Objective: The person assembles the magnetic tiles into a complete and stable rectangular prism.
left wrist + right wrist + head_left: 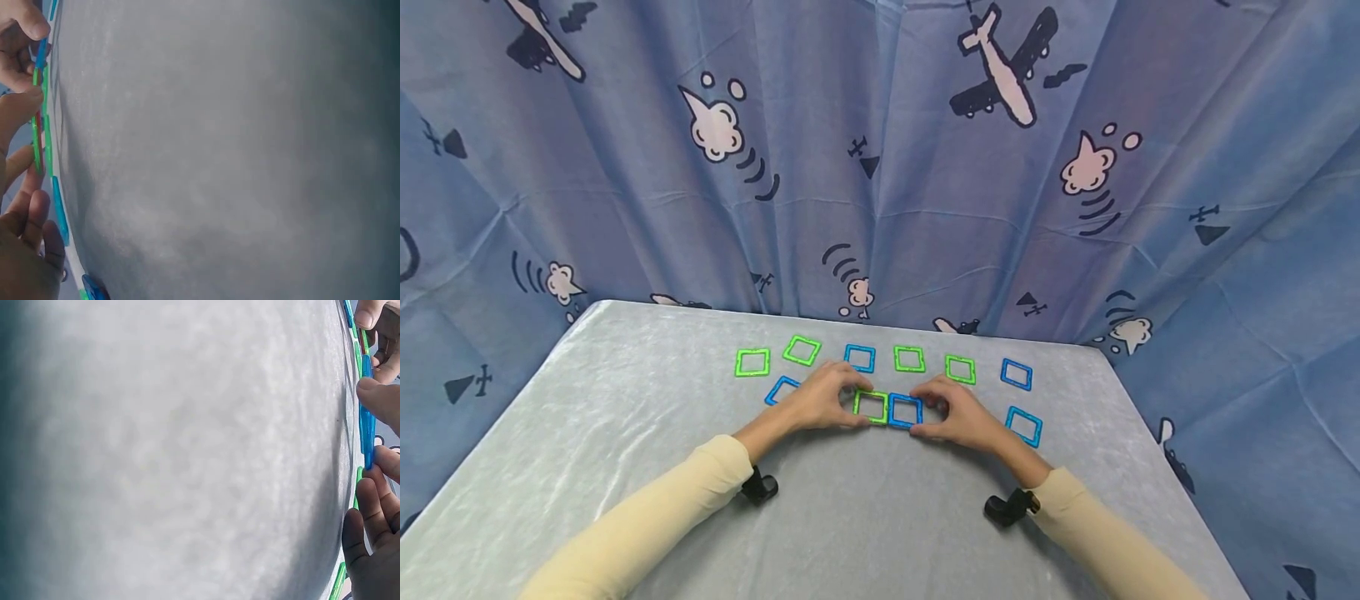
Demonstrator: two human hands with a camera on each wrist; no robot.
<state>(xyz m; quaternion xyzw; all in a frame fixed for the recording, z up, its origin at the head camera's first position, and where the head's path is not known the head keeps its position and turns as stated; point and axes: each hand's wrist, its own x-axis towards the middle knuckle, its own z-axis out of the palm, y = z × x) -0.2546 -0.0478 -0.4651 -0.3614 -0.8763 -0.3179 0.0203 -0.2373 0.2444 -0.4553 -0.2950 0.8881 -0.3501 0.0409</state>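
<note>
While flush, green frame (pixel 873 392) in left hand's (pixel 820 400) pinch, blue frame (pixel 905 396) in right hand's (pixel 961 416), roomy foreground (pixel 872 517)

Ten square frames in all: five green frames (pixel 752 374) and five blue frames (pixel 1017 363). Four of each colour lie on the worktop (pixel 880 525), and one of each is held. There are two hands, one left hand (pixel 823 397) and one right hand (pixel 961 415), two cream sleeves (pixel 647 517), two black wrist cameras (pixel 761 487) and a single worktop.
</note>
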